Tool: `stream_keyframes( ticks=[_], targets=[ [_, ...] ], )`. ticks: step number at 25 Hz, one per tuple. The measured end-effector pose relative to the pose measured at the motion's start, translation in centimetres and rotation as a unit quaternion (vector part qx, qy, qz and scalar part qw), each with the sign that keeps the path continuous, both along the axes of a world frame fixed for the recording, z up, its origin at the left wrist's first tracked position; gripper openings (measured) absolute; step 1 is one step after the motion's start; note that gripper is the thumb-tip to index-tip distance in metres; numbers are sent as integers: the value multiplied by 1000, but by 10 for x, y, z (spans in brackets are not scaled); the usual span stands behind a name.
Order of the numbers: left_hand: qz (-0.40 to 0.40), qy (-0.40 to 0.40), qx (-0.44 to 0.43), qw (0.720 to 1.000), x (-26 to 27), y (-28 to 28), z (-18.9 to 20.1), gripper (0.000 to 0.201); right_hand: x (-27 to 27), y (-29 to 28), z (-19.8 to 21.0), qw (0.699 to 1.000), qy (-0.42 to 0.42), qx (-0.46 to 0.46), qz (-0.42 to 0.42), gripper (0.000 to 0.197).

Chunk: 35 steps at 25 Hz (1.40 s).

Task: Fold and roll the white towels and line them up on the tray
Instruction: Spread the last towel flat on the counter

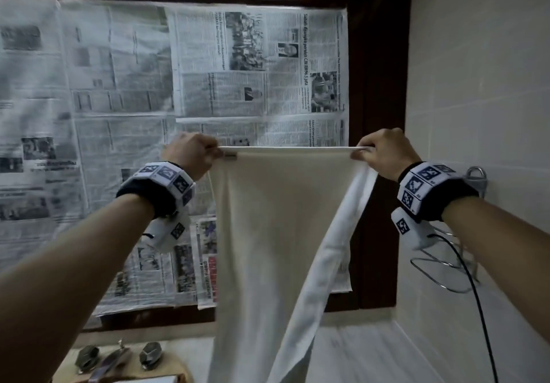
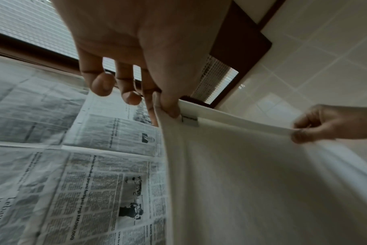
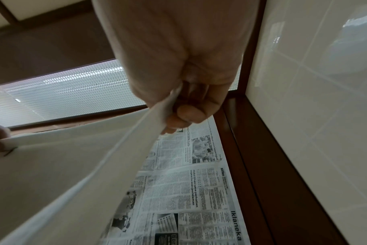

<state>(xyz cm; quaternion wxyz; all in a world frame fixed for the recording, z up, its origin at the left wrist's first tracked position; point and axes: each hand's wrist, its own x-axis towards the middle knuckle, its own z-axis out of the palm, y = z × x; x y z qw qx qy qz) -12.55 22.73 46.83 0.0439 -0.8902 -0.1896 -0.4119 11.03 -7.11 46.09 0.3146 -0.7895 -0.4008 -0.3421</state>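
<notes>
A white towel (image 1: 268, 233) hangs in the air in front of me, its top hem stretched level between both hands. My left hand (image 1: 193, 152) pinches the top left corner, beside a small grey label (image 1: 230, 156). My right hand (image 1: 378, 152) pinches the top right corner, where the side edge folds over and hangs down. In the left wrist view the thumb (image 2: 170, 106) presses the towel (image 2: 251, 182) against a finger; the other fingers are loose. In the right wrist view the fingers (image 3: 189, 114) curl round the towel's (image 3: 52, 174) hem. No tray is in view.
Newspaper sheets (image 1: 119, 100) cover the window behind the towel, inside a dark wooden frame (image 1: 375, 114). A tiled wall (image 1: 476, 114) stands to the right with a wire holder (image 1: 446, 269) and a black cable (image 1: 482, 308). A tap with two handles (image 1: 119, 356) sits at the lower left.
</notes>
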Motion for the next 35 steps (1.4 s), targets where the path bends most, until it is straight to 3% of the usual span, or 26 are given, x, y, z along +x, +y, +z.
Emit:
stream_keyframes(
  ticks=[3,5,7,10,13,15,17,20,22,25,26,28,30,32,33,35],
  targets=[
    [-12,-45,-59,997,-22,12,5,23,-13,-6,1,999,13,37,7,23],
    [-80,-97,-129,984,-37,10,7,25,-27,-13,0,997,30,67,30,27],
    [-174,-161,-239,942,-58,-2,10,24,-48,-23,1,979,97,126,130,29],
    [-279,-251,-344,861,-95,-25,23,23,-91,-42,18,903,217,210,306,21],
    [-343,-304,-396,796,-114,-43,48,31,-119,-56,44,879,226,232,350,16],
    [-339,-300,-404,795,-115,-46,60,46,-119,-57,57,870,229,223,374,20],
    [-347,-275,-428,788,-104,-42,63,35,-106,-51,60,874,247,207,362,32],
    [-328,-244,-485,773,-66,-17,42,23,-69,-23,39,874,293,185,341,17],
    [-273,-230,-506,785,-31,6,9,18,-35,5,8,879,332,161,303,17],
    [-146,-194,-513,824,26,44,-79,23,29,51,-73,907,373,78,182,20],
    [-116,-177,-522,826,43,54,-118,25,50,65,-107,915,375,43,141,20],
    [-87,-148,-570,803,69,63,-202,19,78,88,-181,920,384,-36,73,21],
    [-36,-121,-612,781,89,68,-287,16,87,103,-254,907,409,-91,27,22],
    [14,-113,-638,762,102,75,-352,18,94,113,-316,889,449,-87,9,21],
    [35,-110,-634,765,107,75,-380,19,98,118,-345,880,471,-65,-2,20],
    [58,-35,-595,801,112,60,-426,19,95,124,-401,848,525,-67,-12,16]
  ],
)
